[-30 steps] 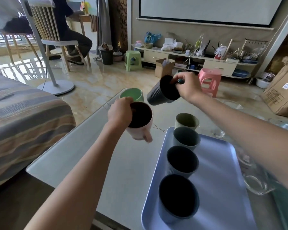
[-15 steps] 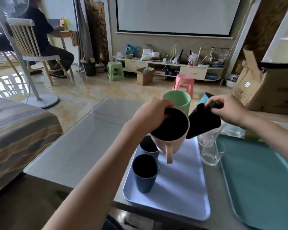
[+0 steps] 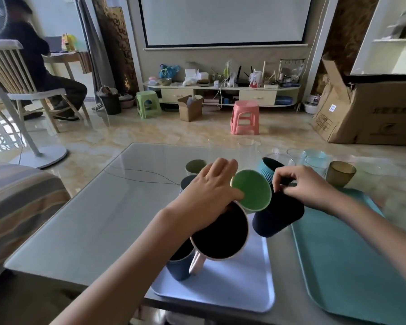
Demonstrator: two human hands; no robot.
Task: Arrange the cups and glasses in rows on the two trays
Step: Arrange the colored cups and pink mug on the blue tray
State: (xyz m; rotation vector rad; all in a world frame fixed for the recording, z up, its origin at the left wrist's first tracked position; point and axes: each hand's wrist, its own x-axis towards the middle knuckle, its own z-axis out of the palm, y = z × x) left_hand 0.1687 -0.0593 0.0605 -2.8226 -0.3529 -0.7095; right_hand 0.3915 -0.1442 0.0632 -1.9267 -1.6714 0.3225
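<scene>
My left hand [image 3: 209,198] grips two mugs at once, a pink mug [image 3: 220,233] with a dark inside and a green mug [image 3: 252,191], both tilted above the lavender tray [image 3: 232,282]. My right hand [image 3: 302,186] holds a dark navy cup [image 3: 274,221] and a light blue ribbed cup [image 3: 266,168] between the two trays. A row of cups runs along the lavender tray's left side: a blue cup [image 3: 179,266] near me, a grey-blue one [image 3: 186,181] and an olive one [image 3: 195,165] farther off. The teal tray [image 3: 352,266] lies to the right.
Clear glasses [image 3: 245,146], a pale blue glass [image 3: 317,160] and an amber glass [image 3: 340,173] stand on the glass table's far right. A striped sofa [image 3: 17,207] is at the left. Cardboard boxes [image 3: 370,109], stools and a seated person lie beyond the table.
Both hands have come lower and nearer to me over the lavender tray with their cups, and the mugs in my left hand now tilt more.
</scene>
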